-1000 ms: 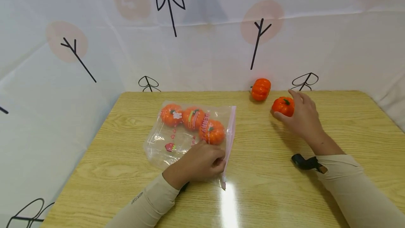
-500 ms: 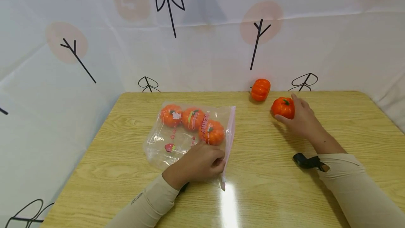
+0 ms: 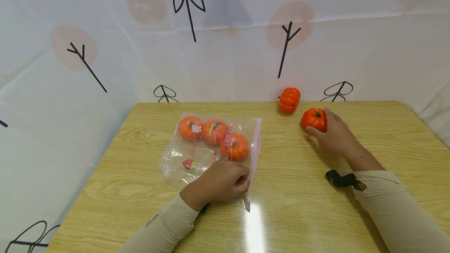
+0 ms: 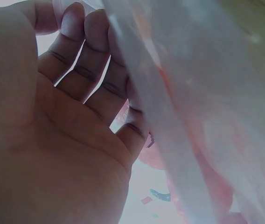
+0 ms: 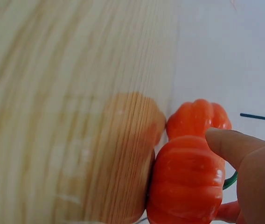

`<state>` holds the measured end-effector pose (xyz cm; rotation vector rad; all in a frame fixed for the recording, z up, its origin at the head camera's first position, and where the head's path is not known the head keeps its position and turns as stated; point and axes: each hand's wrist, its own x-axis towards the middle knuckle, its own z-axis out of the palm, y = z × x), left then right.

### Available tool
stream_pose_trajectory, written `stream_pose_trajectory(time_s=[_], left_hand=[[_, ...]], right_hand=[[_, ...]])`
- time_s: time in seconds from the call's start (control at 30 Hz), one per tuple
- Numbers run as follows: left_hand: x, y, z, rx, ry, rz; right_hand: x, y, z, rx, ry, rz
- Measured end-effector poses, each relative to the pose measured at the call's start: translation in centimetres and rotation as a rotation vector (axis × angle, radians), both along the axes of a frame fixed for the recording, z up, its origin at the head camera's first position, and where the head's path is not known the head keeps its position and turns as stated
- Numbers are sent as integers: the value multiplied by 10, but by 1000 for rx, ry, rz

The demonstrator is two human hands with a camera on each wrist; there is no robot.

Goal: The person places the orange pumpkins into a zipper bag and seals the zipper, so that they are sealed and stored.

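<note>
My right hand (image 3: 335, 134) has its thumb and fingers around a small orange-red toy pumpkin (image 3: 314, 120) with a green stem, on the table at the right. In the right wrist view the thumb lies against the ribbed side of this pumpkin (image 5: 186, 182); most of the fingers are hidden. My left hand (image 3: 223, 179) pinches the clear zip bag (image 3: 207, 169) near its pink zip edge. Its fingers are curled in the left wrist view, tips at the bag's edge (image 4: 151, 88). Through the printed plastic show three orange pumpkins (image 3: 236, 147).
Another orange pumpkin (image 3: 290, 100) lies on its side at the table's back edge, just behind the one at my right hand. The light wood table (image 3: 288, 206) ends against a white patterned cloth (image 3: 228, 61). A dark strap (image 3: 341, 179) hangs at the right wrist.
The right hand's fingers have come down and closed in around the pumpkin, which has barely moved. The left hand and the bag have stayed in place.
</note>
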<state>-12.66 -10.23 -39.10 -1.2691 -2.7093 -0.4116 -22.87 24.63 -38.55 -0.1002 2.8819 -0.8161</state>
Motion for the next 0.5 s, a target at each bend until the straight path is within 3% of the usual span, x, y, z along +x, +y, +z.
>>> stream_pose_trajectory(time_s=[0.5], left_hand=[[0, 0, -1, 5, 28, 2]], right_hand=[[1, -8, -2, 37, 22, 40]])
